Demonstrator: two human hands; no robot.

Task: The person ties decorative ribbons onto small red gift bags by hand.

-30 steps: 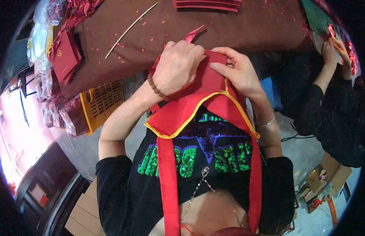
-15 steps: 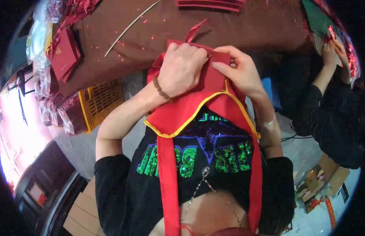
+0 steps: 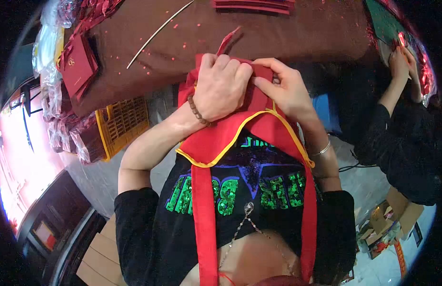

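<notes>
Left hand [image 3: 222, 86]: curled, back upward; fingertip grip hidden, cannot tell. Right hand [image 3: 285, 90]: thumb and fingers pinching dark red card [image 3: 260, 99] near its upper right. Card above yellow-edged apron [image 3: 213, 138], near brown-covered table [image 3: 306, 38]. Thin stick [image 3: 159, 33] on table.

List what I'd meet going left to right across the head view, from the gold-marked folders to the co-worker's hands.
Dark-red folders → thin curved stick → left hand → right hand → blue object → co-worker's hands.
</notes>
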